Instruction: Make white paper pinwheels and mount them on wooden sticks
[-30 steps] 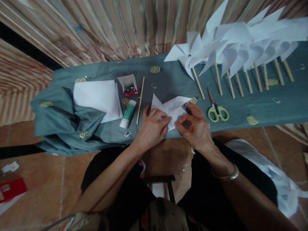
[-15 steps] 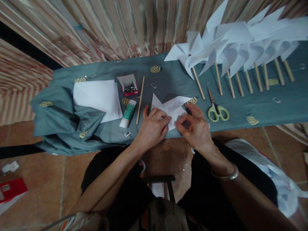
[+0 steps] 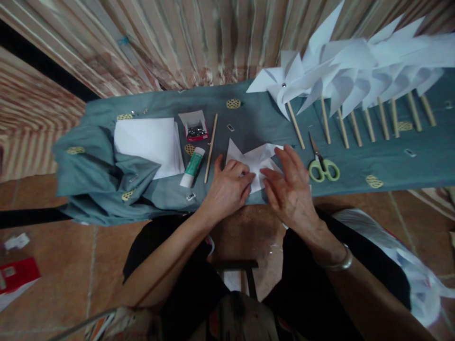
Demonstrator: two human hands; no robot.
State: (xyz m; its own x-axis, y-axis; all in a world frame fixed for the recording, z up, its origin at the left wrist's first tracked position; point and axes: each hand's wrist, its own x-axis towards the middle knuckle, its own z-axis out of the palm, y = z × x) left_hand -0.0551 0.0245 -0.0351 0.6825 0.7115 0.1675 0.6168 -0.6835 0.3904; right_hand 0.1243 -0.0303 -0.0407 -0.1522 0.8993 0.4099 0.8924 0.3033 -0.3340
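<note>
A white paper [image 3: 256,165], cut and partly folded into pinwheel blades, lies near the front edge of the cloth-covered table. My left hand [image 3: 227,184] is closed on its lower left part, with thumb and fingers pressed down near the paper's centre. My right hand [image 3: 289,184] is over the right side, fingers apart and stretched out, fingertips at the paper. Left of my left hand lie a thin wooden stick [image 3: 211,148] and a green-and-white glue stick [image 3: 192,167]. Green-handled scissors [image 3: 323,169] lie right of my right hand.
An open small box of metal pins [image 3: 196,131] stands behind the glue stick. A stack of white paper [image 3: 147,142] lies at the left beside bunched cloth [image 3: 95,175]. Several finished pinwheels [image 3: 284,84] on sticks line the back right. A pleated curtain [image 3: 213,38] hangs behind the table.
My right hand has released its pinch at the paper's lower right, and its fingers have spread over the right side. My left hand keeps its hold. The view has shifted slightly.
</note>
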